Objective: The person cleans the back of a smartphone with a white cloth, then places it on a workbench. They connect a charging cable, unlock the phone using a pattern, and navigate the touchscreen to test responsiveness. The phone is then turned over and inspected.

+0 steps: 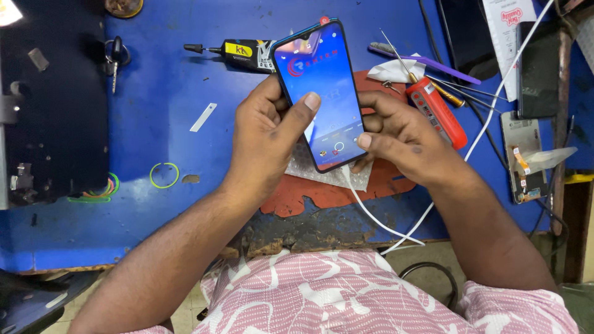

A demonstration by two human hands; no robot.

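**Lit handset held over a crowded repair bench: risks and orientation**

The slim dark-framed smartphone with a lit blue screen point(320, 93) is raised above the blue worktop point(161, 74), not resting on it. The left hand point(269, 133) is wrapped round the phone's left edge, fingers behind the body and thumb laid across the glass near mid-height. The right hand point(399, 133) is closed on the lower right edge, thumb tip on the glass near the bottom corner. Both grips are clamped on the phone.

Risks, as judged:
- The white cable point(371, 213) leaves the phone's bottom end and loops off the bench edge below it. A snag on that loop could wrench the port or pull the handset from the hands.
- The thumbs rest on a live screen, so an unintended touch is possible.
- A drop would land the phone on the torn red-orange mat point(322, 195) and pale textured pad point(309, 168) directly beneath it. To the phone's right lies the red-handled screwdriver point(436, 111) among thin metal probes, which could scratch the glass.
- The black-and-yellow glue tube point(244, 54) lies just left of the phone's top end, its nozzle pointing away.

Orientation: the screen faces up toward the camera. The long axis runs from the notched top end, far from the person, down to the cabled bottom end near the body, the top leaning slightly left.
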